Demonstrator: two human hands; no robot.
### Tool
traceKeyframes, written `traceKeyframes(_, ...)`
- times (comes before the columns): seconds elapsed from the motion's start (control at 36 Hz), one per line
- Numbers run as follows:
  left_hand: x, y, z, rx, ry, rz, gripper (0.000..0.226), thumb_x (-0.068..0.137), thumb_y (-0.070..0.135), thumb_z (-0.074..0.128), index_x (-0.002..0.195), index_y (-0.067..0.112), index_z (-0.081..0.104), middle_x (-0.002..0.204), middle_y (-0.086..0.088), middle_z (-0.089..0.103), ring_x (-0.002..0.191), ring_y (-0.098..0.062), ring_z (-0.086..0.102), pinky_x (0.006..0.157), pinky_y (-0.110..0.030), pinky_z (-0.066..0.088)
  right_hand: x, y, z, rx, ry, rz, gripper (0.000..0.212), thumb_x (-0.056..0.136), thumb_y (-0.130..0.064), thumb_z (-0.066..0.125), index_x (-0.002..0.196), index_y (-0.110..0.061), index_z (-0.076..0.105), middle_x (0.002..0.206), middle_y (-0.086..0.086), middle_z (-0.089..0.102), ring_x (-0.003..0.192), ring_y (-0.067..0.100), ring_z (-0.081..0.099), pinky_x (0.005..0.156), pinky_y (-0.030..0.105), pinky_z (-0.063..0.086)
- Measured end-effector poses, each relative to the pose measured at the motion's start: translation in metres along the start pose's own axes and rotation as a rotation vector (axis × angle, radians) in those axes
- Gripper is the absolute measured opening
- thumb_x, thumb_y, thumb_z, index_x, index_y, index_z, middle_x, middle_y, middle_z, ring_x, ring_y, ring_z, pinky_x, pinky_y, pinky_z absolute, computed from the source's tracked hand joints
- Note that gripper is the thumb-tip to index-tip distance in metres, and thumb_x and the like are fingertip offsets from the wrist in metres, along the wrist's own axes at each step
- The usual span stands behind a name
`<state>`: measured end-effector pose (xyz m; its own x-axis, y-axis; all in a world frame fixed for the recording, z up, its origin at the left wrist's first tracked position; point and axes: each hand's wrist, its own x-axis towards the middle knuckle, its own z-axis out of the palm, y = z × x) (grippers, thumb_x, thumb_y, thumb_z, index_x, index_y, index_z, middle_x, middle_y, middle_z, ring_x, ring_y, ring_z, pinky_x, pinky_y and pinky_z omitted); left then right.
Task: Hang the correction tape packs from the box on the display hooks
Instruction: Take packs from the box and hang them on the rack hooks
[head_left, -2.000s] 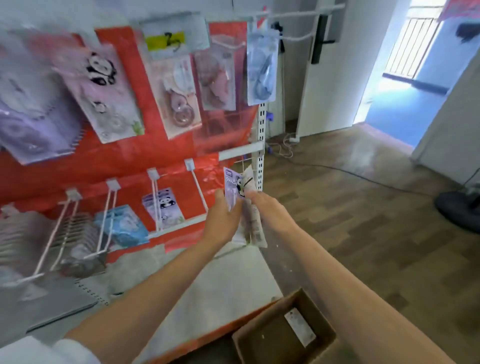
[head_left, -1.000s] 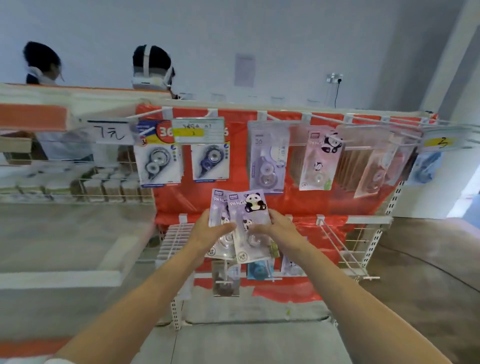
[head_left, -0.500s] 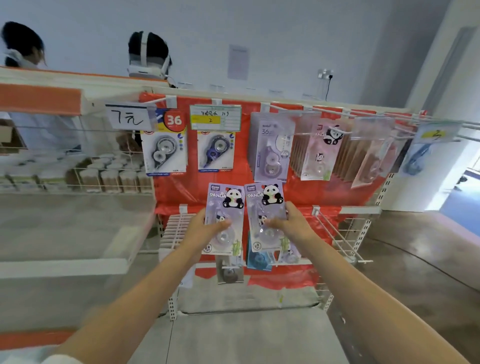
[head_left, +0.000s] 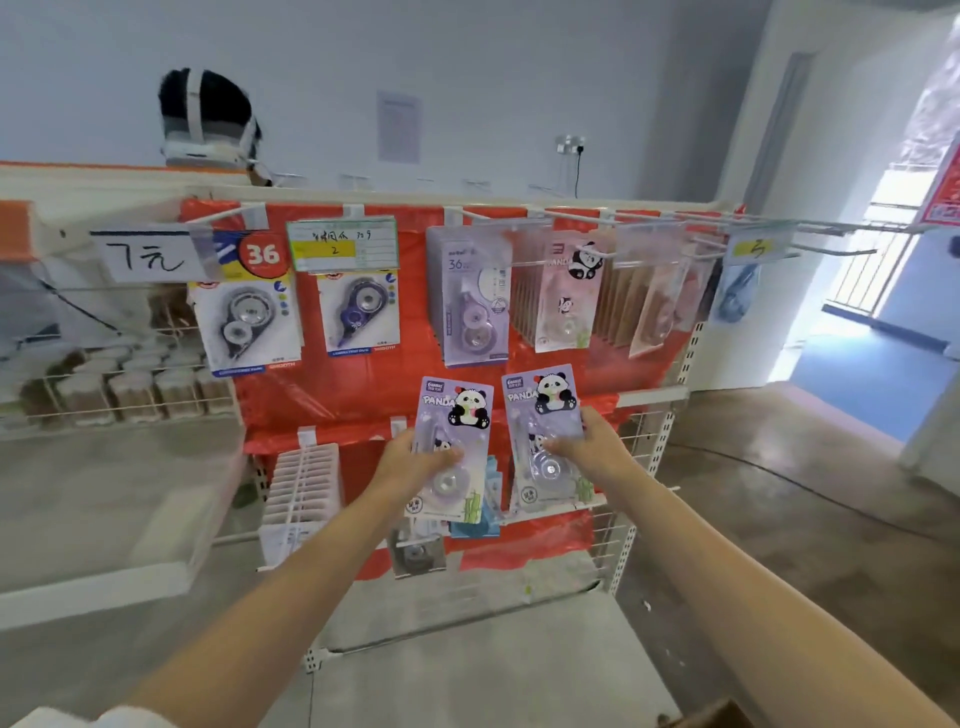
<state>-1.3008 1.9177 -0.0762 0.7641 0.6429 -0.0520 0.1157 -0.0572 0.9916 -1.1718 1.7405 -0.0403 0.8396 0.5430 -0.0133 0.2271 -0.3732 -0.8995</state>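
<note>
**Two panda packs up, hooks to find**

Our left hand (head_left: 410, 462) grips one panda pack (head_left: 451, 447) by its lower half, thumb across the front; our right hand (head_left: 587, 449) grips a second pack (head_left: 543, 431) the same way. Both are upright before the red rack (head_left: 363, 384), between its rows. We judge the hanging step underway: next, thread each hang hole onto a hook (head_left: 561, 228). The holes are too small to see, and the box (head_left: 719, 714) is cut off.

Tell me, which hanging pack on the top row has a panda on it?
The pink pack, fourth from the left on the top row. Its neighbours show only tape rollers, no panda.
</note>
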Motion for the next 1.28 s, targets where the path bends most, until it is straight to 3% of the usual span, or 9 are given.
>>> traceKeyframes(0.08, 0.005, 0.000, 0.018, 0.038, -0.049, -0.009, 0.048, 0.082, 0.023, 0.075, 0.123, 0.015, 0.052, 0.123, -0.001, 0.054, 0.110, -0.023, 0.054, 0.085, -0.033, 0.043, -0.002, 0.010, -0.019, -0.088, 0.042, 0.031, 0.064, 0.084, -0.015, 0.067, 0.139, -0.003, 0.035, 0.130, 0.015, 0.052, 0.113, 0.030, 0.053, 0.096, 0.047, 0.046)
traceKeyframes(0.22, 0.009, -0.003, 0.047, 0.072, -0.101, -0.040, 0.038, 0.083, 0.016, 0.074, 0.114, 0.007, 0.055, 0.112, -0.008, 0.061, 0.094, -0.021, 0.058, 0.064, -0.028, 0.043, -0.003, 0.036, -0.051, -0.299, 0.094, 0.086, 0.055, 0.091, -0.009, 0.059, 0.140, -0.005, 0.033, 0.123, 0.018, 0.056, 0.079, 0.018, 0.050, 0.052, 0.018, 0.036)
traceKeyframes(0.42, 0.006, -0.007, 0.083, 0.011, -0.146, -0.065, 0.018, 0.084, 0.005, 0.070, 0.092, 0.015, 0.058, 0.093, -0.003, 0.064, 0.077, -0.012, 0.060, 0.060, -0.023, 0.046, -0.010, 0.067, -0.083, -0.494, 0.064, 0.185, 0.051, 0.092, -0.006, 0.054, 0.138, -0.004, 0.031, 0.119, 0.019, 0.056, 0.083, 0.024, 0.053, 0.063, 0.028, 0.044)
traceKeyframes(0.53, 0.005, -0.014, 0.095, -0.005, -0.133, -0.088, 0.020, 0.084, 0.006, 0.071, 0.098, 0.013, 0.059, 0.100, -0.007, 0.066, 0.083, -0.016, 0.062, 0.065, -0.025, 0.049, -0.010, 0.084, -0.081, -0.551, -0.019, 0.237, 0.059, 0.090, 0.000, 0.050, 0.144, -0.005, 0.026, 0.105, 0.013, 0.057, 0.086, 0.027, 0.059, 0.066, 0.033, 0.049)
traceKeyframes(0.64, 0.005, -0.022, 0.100, 0.006, -0.112, -0.117, 0.024, 0.082, 0.010, 0.073, 0.102, 0.014, 0.061, 0.107, -0.007, 0.066, 0.092, -0.021, 0.064, 0.073, -0.031, 0.051, -0.007, 0.100, -0.072, -0.584, -0.098, 0.269, 0.056, 0.089, -0.005, 0.052, 0.140, -0.004, 0.029, 0.121, 0.020, 0.057, 0.106, 0.033, 0.059, 0.082, 0.038, 0.051)
traceKeyframes(0.75, 0.004, -0.025, 0.102, 0.000, -0.069, -0.148, 0.024, 0.081, 0.006, 0.072, 0.103, 0.012, 0.063, 0.107, -0.014, 0.068, 0.099, -0.031, 0.065, 0.089, -0.047, 0.053, -0.001, 0.113, -0.068, -0.509, -0.112, 0.296, 0.045, 0.091, -0.004, 0.050, 0.133, -0.002, 0.035, 0.126, 0.022, 0.053, 0.102, 0.031, 0.057, 0.076, 0.031, 0.045)
traceKeyframes(0.94, 0.007, -0.031, 0.106, 0.019, -0.013, -0.183, 0.039, 0.079, 0.010, 0.075, 0.115, 0.012, 0.061, 0.114, -0.009, 0.066, 0.105, -0.028, 0.062, 0.095, -0.046, 0.050, 0.002, 0.140, -0.070, -0.339, -0.091, 0.291, 0.051, 0.085, -0.002, 0.056, 0.131, -0.003, 0.034, 0.106, 0.014, 0.058, 0.089, 0.027, 0.055, 0.073, 0.033, 0.045)
traceKeyframes(1.14, 0.002, -0.032, 0.123, 0.022, 0.004, -0.174, 0.030, 0.083, 0.007, 0.071, 0.108, 0.016, 0.058, 0.106, -0.002, 0.064, 0.094, -0.018, 0.060, 0.072, -0.027, 0.048, 0.010, 0.149, -0.075, -0.260, -0.107, 0.268, 0.050, 0.087, 0.003, 0.049, 0.134, 0.000, 0.032, 0.094, 0.011, 0.061, 0.084, 0.025, 0.059, 0.068, 0.029, 0.044)
traceKeyframes(1.28, 0.001, -0.035, 0.133, 0.010, 0.020, -0.164, 0.038, 0.083, 0.008, 0.072, 0.113, 0.018, 0.053, 0.105, 0.003, 0.061, 0.101, -0.019, 0.057, 0.078, -0.028, 0.043, 0.018, 0.164, -0.079, -0.205, -0.110, 0.254, 0.049, 0.075, 0.002, 0.061, 0.123, -0.006, 0.054, 0.075, -0.005, 0.059, 0.064, 0.006, 0.056, 0.052, 0.020, 0.041)
